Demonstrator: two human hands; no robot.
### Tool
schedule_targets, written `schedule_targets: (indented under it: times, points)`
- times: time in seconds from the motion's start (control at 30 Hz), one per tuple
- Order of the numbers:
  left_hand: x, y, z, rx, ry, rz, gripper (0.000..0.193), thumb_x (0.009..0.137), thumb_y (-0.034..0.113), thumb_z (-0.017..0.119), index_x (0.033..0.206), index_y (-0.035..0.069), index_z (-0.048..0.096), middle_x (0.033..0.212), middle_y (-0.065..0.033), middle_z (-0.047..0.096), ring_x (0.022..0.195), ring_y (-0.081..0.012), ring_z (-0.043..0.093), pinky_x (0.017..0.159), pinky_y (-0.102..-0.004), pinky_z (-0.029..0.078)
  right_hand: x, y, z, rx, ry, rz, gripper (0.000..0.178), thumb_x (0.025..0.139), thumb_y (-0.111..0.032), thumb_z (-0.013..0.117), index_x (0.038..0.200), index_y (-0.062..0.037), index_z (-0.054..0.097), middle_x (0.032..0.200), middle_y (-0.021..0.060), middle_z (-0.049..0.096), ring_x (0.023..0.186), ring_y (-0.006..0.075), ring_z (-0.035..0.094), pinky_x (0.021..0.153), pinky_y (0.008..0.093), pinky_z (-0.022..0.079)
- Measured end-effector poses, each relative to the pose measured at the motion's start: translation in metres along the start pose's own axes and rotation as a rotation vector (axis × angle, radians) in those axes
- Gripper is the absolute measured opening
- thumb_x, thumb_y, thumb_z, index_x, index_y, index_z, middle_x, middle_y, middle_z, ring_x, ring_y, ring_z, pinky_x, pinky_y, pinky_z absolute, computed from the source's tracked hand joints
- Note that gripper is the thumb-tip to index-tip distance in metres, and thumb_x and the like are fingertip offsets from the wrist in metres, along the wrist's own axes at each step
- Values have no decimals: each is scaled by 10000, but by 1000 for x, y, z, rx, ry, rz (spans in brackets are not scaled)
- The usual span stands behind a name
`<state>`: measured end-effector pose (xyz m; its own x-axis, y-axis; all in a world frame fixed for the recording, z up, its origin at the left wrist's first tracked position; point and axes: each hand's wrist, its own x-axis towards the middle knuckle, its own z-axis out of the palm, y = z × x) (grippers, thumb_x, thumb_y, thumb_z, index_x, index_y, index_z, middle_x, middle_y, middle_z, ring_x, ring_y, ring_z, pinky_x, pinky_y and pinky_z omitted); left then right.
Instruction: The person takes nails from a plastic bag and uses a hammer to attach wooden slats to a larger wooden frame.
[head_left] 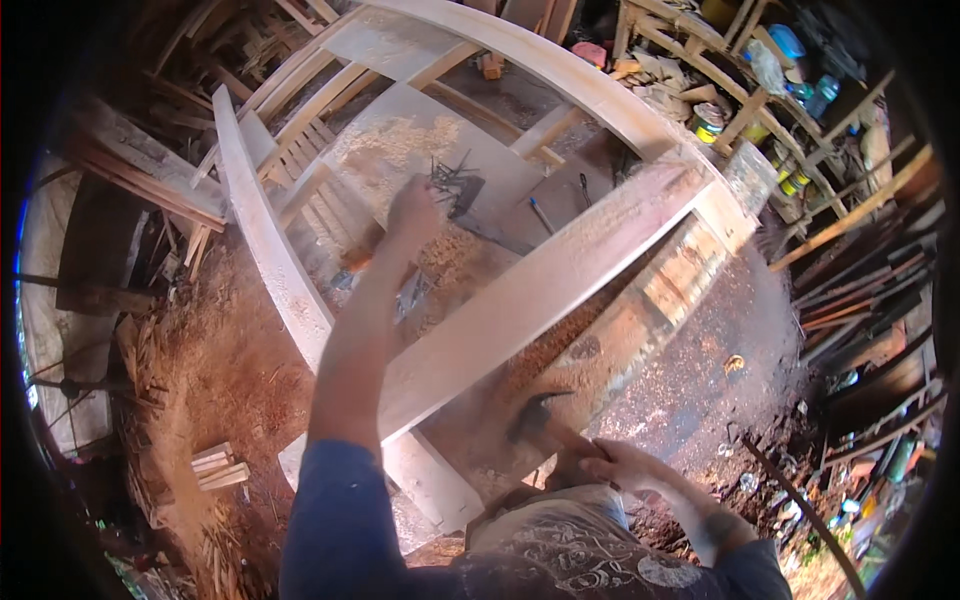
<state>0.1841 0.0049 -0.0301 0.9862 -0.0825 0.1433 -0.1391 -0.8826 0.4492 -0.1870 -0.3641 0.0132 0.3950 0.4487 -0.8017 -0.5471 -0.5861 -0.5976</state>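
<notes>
My left hand (412, 208) reaches far forward to a loose pile of dark nails (455, 180) on a sawdust-strewn board (490, 150). Its fingertips are at the pile's left side, too blurred to show whether they grip any. My right hand (628, 467) is low and near my body, wrapped round the wooden handle of a claw hammer (565, 435). The hammer's dark head points left, beside the wooden frame. In front of me lies this large pale frame (540, 285), with a wide plank running diagonally under my left forearm.
A pen (541, 215) lies right of the nails. An old rough beam (640, 305) runs beside the frame's right side. Short offcuts (220, 466) lie on the sawdust-covered floor at left. Shelves with tins and bottles (790, 90) stand at far right, above stacked timber (870, 300).
</notes>
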Motion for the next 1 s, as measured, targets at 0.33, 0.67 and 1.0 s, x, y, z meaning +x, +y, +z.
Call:
schedule_targets:
  times: [0.33,0.67,1.0]
  points:
    - [-283,-131,-247,-385,336,-246,191,901,78,550,919,33,734,740,-33,625,693,-101,558,596,-295,445,13,29,115,330,347,-199,275,980,-275,693,1030,-25,588,661,3,526,484,106,523,427,280,449]
    - [-554,-290,-204,44,20,-419,369,1015,405,610,1041,42,672,591,-61,546,484,-205,533,450,-376,405,118,-27,106,620,459,-408,169,899,-166,707,947,-47,598,665,13,547,492,132,527,439,312,468]
    - [-556,-145,-171,-614,139,-646,355,1010,399,642,859,79,613,600,53,424,437,-52,362,390,-256,267,82,-47,76,428,688,-452,352,986,-287,602,1136,30,608,781,66,613,611,153,596,506,317,527]
